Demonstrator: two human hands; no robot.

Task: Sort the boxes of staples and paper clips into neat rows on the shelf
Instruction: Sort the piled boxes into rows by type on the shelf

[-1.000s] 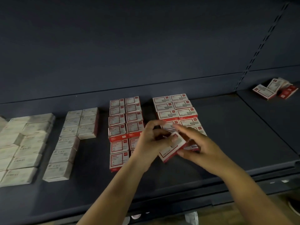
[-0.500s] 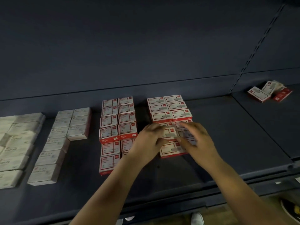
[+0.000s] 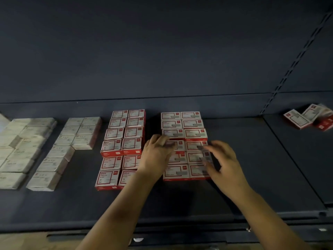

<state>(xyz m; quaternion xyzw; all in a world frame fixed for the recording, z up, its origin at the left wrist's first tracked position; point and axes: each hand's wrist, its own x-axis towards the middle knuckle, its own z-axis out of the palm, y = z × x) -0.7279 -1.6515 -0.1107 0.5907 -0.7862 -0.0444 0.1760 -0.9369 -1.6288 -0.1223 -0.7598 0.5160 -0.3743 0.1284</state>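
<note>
Both hands (image 3: pixel 189 157) flat over boxes (image 3: pixel 183 141)

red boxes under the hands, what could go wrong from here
1. Both hands, left hand and right hand, rest on the right-hand red block; an uneven push could skew its two tight columns.
2. The left forearm lies over the middle red block, so pulling back could drag its front boxes out of line.
3. The loose red boxes on the next shelf bay lie askew and unsorted, easy to forget.
</note>
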